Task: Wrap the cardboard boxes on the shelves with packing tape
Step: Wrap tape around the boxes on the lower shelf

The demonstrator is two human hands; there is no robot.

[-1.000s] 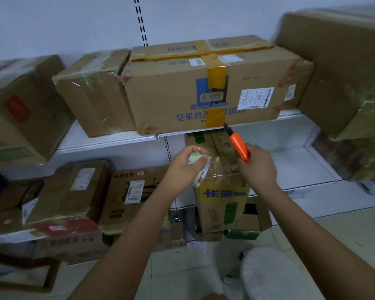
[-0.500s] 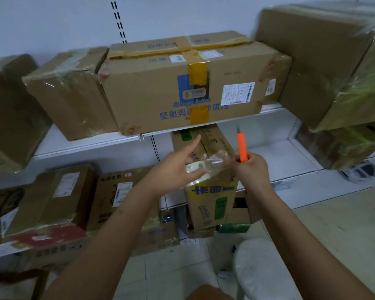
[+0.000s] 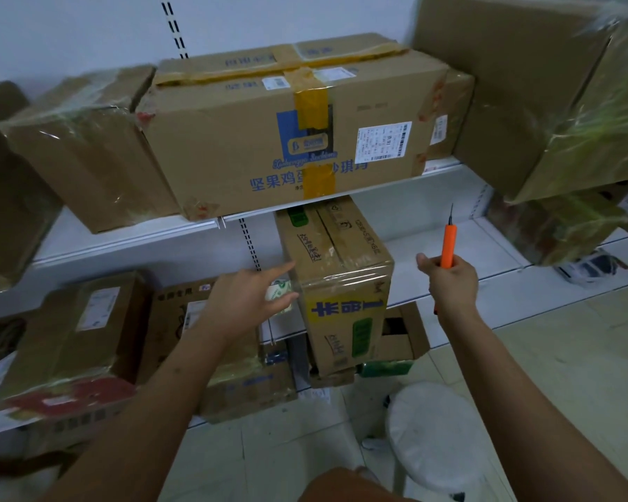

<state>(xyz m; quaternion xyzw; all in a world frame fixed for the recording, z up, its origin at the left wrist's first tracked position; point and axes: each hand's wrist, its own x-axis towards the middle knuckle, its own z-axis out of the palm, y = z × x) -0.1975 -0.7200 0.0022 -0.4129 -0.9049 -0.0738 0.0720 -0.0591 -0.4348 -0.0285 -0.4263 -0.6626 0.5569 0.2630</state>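
On the far left, film-wrapped cardboard boxes (image 3: pixel 84 154) are sitting on the upper shelf (image 3: pixel 131 244), and more boxes are lying on the lower shelf below them. Moving right, a long box with blue print (image 3: pixel 290 139) is lying across the upper shelf, its long axis running left to right, with a yellow tape band (image 3: pixel 314 132) crossing its middle from top to front.

The left hand (image 3: pixel 247 302) is reaching forward with its index finger stretched out, touching the left side of the narrow box with yellow label (image 3: pixel 341 291). It is holding a roll of tape (image 3: pixel 278 295) against its palm; how the other fingers are lying I cannot tell. This narrow box is standing on the lower shelf between the two hands, its long axis pointing away from the person toward the wall, clear tape shining across its near top edge.

To the right, apart from the box, the right hand (image 3: pixel 450 280) is gripping an orange utility knife (image 3: pixel 448 244) upright, blade pointing up. A white stool (image 3: pixel 435 429) is standing on the floor below.
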